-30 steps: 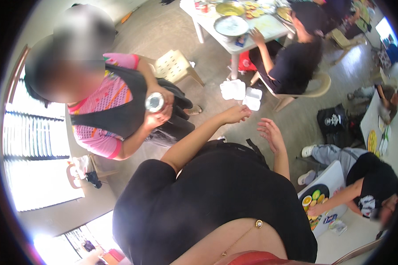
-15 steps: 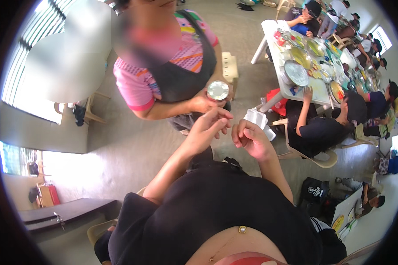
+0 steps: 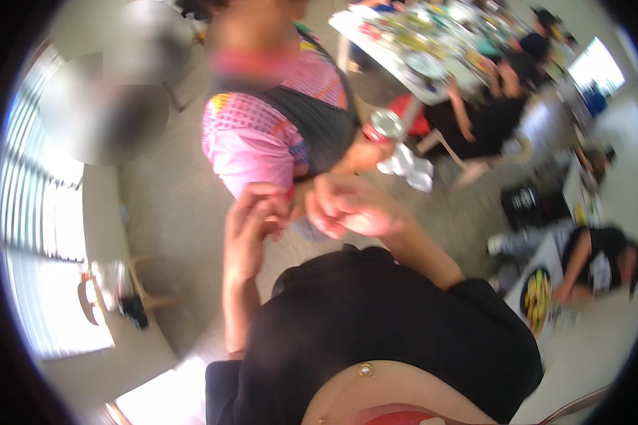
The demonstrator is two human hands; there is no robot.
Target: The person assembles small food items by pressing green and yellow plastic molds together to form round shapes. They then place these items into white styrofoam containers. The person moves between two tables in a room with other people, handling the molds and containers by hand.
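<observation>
Both of my hands are raised in front of my chest with the fingers loosely bent, and I see nothing held in either. My left hand is next to the other person's pink sleeve. My right hand is turned inward, a short gap from the left; motion blurs its fingers. Facing me, a person in a pink patterned shirt and dark apron holds a jar or can with a round silvery top and reddish side. It is beyond my right hand, not touching it.
A long white table crowded with bowls and food stands at the far right, people seated along it. White foam boxes lie behind the jar. At right, another person leans over a platter of food. A chair stands at left.
My view has swung right, so the scene shifts and tilts. My hands have drawn apart from the other person's hands, and the jar is now farther right, still in that person's hand.
</observation>
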